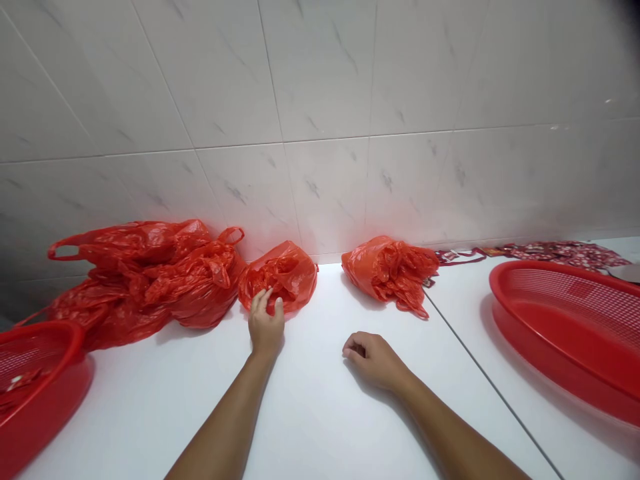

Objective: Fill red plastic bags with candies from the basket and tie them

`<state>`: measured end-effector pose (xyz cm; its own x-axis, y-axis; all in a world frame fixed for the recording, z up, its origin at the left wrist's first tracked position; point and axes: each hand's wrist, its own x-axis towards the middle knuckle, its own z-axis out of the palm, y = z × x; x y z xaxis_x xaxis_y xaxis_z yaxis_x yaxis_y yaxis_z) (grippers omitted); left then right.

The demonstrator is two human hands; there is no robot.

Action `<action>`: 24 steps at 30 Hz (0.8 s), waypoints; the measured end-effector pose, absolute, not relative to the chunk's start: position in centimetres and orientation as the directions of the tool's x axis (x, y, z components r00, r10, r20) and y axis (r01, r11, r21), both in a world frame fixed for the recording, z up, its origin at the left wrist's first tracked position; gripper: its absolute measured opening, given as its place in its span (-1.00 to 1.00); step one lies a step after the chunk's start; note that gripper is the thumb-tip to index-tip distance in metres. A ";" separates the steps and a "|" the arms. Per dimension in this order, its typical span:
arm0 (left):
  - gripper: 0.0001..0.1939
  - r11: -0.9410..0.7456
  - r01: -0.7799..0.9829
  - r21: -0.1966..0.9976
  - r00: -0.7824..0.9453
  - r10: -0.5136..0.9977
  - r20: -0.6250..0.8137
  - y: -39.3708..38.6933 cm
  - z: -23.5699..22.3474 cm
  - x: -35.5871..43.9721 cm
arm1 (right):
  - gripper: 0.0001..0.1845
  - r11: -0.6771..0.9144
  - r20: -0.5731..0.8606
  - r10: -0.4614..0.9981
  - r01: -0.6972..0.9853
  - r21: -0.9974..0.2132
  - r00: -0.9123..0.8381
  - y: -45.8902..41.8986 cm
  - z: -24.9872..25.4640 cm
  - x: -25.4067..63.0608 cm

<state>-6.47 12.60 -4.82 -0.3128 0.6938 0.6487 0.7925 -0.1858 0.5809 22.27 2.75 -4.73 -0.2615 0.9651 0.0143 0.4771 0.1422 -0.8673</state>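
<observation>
My left hand reaches to the near edge of a small, loosely opened red plastic bag. Its fingers are apart and overlap the bag's front; whether they press on it I cannot tell. My right hand rests on the white table with its fingers curled in, and nothing shows in them. Beyond it, against the wall, lies a second crumpled red plastic bag, its handles bunched to the right. A large heap of red plastic bags lies left of my left hand.
A red basket stands at the right, across a seam in the white table. Another red basket, holding small red items, is at the left edge. Patterned red items lie along the tiled wall.
</observation>
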 end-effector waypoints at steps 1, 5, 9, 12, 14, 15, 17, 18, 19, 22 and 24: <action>-0.54 -0.223 0.799 0.558 -0.299 0.658 0.691 12.3 -4.6 -6.3 | -0.81 0.142 0.015 0.965 0.478 -0.867 -0.261 2.8 -4.7 22.3; -0.49 -0.354 0.820 0.450 -0.212 0.543 0.813 11.6 -4.5 -5.3 | -0.81 0.141 0.018 0.966 0.470 -0.871 -0.257 2.8 -4.8 22.2; -0.39 -0.458 0.829 0.321 -0.068 0.487 0.871 10.9 -5.0 -4.0 | -0.79 0.144 0.023 0.966 0.465 -0.873 -0.256 2.7 -4.7 22.2; -0.46 -0.521 0.833 0.188 0.092 0.465 0.881 10.4 -4.9 -3.5 | -0.76 0.147 0.032 0.968 0.458 -0.877 -0.250 2.7 -4.7 22.2; -0.60 -0.560 0.818 0.130 0.181 0.465 0.867 10.2 -4.4 -3.5 | -0.74 0.149 0.036 0.967 0.446 -0.883 -0.252 2.7 -4.7 22.2; -0.66 -0.587 0.802 0.110 0.223 0.466 0.857 10.1 -4.0 -3.4 | -0.73 0.153 0.040 0.966 0.441 -0.884 -0.254 2.7 -4.7 22.2; -0.72 -0.656 0.752 0.069 0.321 0.455 0.831 9.6 -3.5 -3.2 | -0.73 0.173 0.063 0.964 0.432 -0.885 -0.257 2.7 -4.9 22.2; -0.73 -0.690 0.722 0.052 0.364 0.443 0.819 9.2 -3.2 -2.8 | -0.74 0.187 0.084 0.964 0.417 -0.890 -0.253 2.8 -5.0 22.2; -0.73 -0.727 0.686 0.032 0.413 0.425 0.805 8.8 -3.1 -2.4 | -0.73 0.195 0.106 0.965 0.385 -0.902 -0.241 2.9 -5.1 22.1; -0.69 -0.860 0.509 -0.016 0.583 0.331 0.742 7.1 -2.8 -0.2 | -0.60 0.197 0.168 0.971 0.180 -0.964 -0.169 3.3 -5.5 21.7; -0.68 -0.925 0.379 -0.015 0.674 0.265 0.689 6.2 -2.7 1.3 | -0.53 0.232 0.224 0.969 0.066 -0.971 -0.101 3.6 -5.7 21.4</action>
